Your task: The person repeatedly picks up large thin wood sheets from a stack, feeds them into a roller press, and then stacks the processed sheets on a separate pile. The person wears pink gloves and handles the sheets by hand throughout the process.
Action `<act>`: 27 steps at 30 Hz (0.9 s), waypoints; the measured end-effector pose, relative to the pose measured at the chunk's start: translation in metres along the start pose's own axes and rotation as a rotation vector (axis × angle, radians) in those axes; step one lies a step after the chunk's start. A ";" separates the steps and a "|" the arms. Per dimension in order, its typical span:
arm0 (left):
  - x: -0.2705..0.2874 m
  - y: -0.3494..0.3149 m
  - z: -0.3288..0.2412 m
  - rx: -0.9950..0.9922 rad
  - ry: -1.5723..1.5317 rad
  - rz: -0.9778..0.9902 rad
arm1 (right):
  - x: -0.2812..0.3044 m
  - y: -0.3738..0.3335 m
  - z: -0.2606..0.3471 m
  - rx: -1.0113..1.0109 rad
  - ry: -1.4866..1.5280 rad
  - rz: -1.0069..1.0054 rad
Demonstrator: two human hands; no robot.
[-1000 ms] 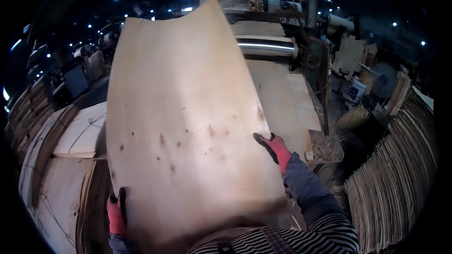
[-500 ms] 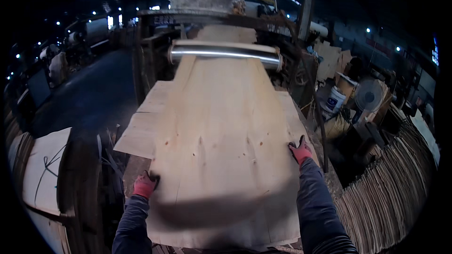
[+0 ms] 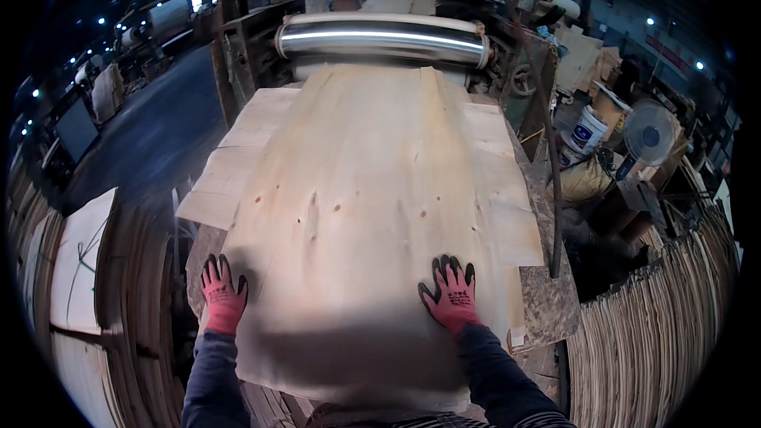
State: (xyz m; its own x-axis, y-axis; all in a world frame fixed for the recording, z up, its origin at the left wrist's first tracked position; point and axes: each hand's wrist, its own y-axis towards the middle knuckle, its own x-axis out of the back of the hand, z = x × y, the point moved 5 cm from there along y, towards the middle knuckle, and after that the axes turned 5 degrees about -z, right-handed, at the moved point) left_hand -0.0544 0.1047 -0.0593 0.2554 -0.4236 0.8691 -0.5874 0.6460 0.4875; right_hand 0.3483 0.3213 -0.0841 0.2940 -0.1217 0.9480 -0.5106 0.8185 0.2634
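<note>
Head view: from where I stand, the laying-out looks done, for the big wooden sheet lies spread between the two hands, running well ahead of them and back past the wrists toward the body. The left hand is flat, palm down, fingers apart, at the sheet's left edge (whether it presses on the wood or only hovers there, I can't tell). The right hand is spread the same way over the sheet, inside its right edge; neither one is gripping anything. Straight ahead of the hands, the far edge comes up to the shiny roller, though I can't make out whether any has gone under. What seems left is nearly the sheet's whole length, lying on this side of it. Paler sheets jut out beneath, beyond both hands, and stacked sheets stand to the right hand's right.
</note>
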 end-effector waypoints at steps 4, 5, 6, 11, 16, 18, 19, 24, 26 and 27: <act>0.073 -0.093 0.023 0.076 -0.080 -0.119 | -0.007 -0.003 0.001 0.037 0.027 -0.041; 0.085 -0.131 0.049 0.149 -0.076 -0.124 | -0.010 -0.003 0.003 0.058 0.010 -0.058; 0.094 -0.177 0.076 0.225 -0.074 -0.118 | -0.012 0.000 0.006 0.102 -0.012 -0.076; 0.146 -0.378 0.138 0.763 -0.047 0.021 | -0.012 -0.004 -0.003 0.129 -0.123 -0.104; 0.224 -0.581 0.180 1.192 0.061 -0.040 | 0.017 0.013 0.057 0.204 -0.062 -0.157; 0.262 -0.664 0.192 1.346 0.073 -0.135 | 0.034 -0.020 0.168 0.462 0.334 -0.171; 0.278 -0.708 0.198 1.415 0.080 -0.191 | 0.043 -0.047 0.231 0.580 0.539 -0.168; 0.355 -0.861 0.225 1.627 0.233 -0.320 | 0.011 -0.219 0.481 0.789 0.928 0.356; 0.388 -0.904 0.225 1.674 0.244 -0.437 | -0.018 -0.281 0.547 0.813 0.803 0.519; 0.402 -0.929 0.225 1.696 0.262 -0.490 | -0.010 -0.335 0.582 0.804 0.745 0.624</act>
State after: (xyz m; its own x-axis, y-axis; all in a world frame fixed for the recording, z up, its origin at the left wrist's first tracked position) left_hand 0.4207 -0.8086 -0.1820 0.6370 -0.1460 0.7569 -0.4544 -0.8643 0.2157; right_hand 0.0457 -0.2782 -0.0781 0.0754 0.7212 0.6886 -0.9958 0.0182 0.0900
